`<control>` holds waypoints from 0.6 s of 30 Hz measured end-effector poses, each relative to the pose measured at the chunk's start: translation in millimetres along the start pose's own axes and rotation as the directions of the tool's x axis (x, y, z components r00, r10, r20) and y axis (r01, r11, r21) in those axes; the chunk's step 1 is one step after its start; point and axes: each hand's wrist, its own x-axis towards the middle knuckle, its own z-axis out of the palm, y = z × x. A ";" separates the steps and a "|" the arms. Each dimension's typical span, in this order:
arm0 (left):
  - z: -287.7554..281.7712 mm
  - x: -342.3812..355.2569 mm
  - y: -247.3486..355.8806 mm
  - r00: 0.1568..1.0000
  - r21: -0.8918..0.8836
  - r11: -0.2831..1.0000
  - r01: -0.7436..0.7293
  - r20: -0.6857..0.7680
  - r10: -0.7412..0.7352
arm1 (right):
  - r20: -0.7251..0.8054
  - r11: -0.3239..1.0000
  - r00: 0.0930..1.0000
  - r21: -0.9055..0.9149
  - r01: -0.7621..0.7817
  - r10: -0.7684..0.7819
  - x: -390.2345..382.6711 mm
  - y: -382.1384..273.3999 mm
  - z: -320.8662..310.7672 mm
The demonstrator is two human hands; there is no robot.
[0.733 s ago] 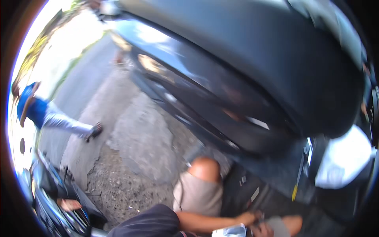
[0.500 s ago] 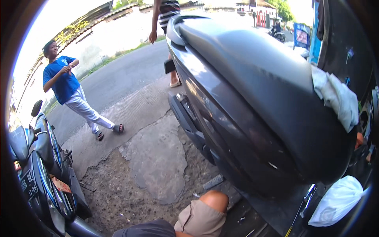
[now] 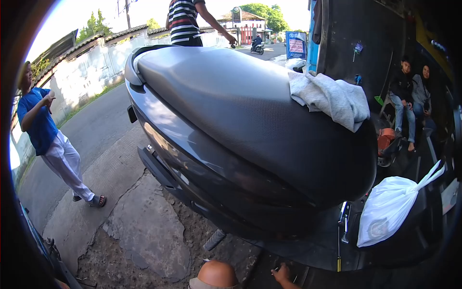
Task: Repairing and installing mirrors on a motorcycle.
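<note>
My right hand (image 3: pixel 281 273) comes in at the lower edge beside my knee (image 3: pixel 216 272), fingers closed around something small that I cannot make out. My left hand is out of view. Beyond them stands a dark scooter body (image 3: pixel 231 173) with a large black seat (image 3: pixel 226 111); a grey cloth (image 3: pixel 327 98) is draped on its right end. Right of my right hand, a yellow-handled screwdriver (image 3: pixel 339 262) and metal tools (image 3: pixel 344 224) lie on the dark surface (image 3: pixel 308 250) beside a tied white plastic bag (image 3: pixel 387 212).
A person in blue (image 3: pixel 41 120) stands at left on the pavement by the road (image 3: pixel 82 139); another in stripes (image 3: pixel 183 24) stands behind the seat. Two people (image 3: pixel 404 91) sit at right. A parked motorbike (image 3: pixel 45 255) edges in at lower left, and broken concrete (image 3: pixel 144 226) lies below.
The view has swung up and right. The striped person's arm has swung outward, the person in blue now sits further left in view, and my right hand shows again at the lower edge.
</note>
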 end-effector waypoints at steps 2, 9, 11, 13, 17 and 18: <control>1.9 11.2 8.5 1.000 0.015 1.000 -0.018 0.021 0.018 | -0.002 0.999 0.999 -0.001 -0.048 0.048 1.0 -3.3 4.4; 3.0 11.3 55.4 0.981 0.009 0.981 -0.195 -0.017 0.195 | 0.172 0.969 0.974 0.173 -0.176 0.146 -1.6 3.5 24.8; 3.2 9.0 71.1 0.970 0.000 0.971 -0.241 -0.038 0.241 | -0.015 0.996 1.000 0.088 0.009 -0.008 -0.2 2.9 27.1; 1.6 0.9 80.6 0.964 -0.009 0.966 -0.260 -0.061 0.259 | 0.067 1.000 0.998 -0.013 -0.008 0.009 -13.5 0.4 19.2; 11.1 -6.0 83.9 0.985 -0.017 0.987 -0.160 -0.074 0.158 | 0.200 0.995 0.979 -0.104 -0.014 0.034 -14.0 18.1 -13.5; 10.0 -20.1 68.6 0.991 -0.028 0.996 -0.090 -0.098 0.087 | 0.189 0.999 0.982 0.036 -0.004 -0.003 -40.1 11.5 -26.8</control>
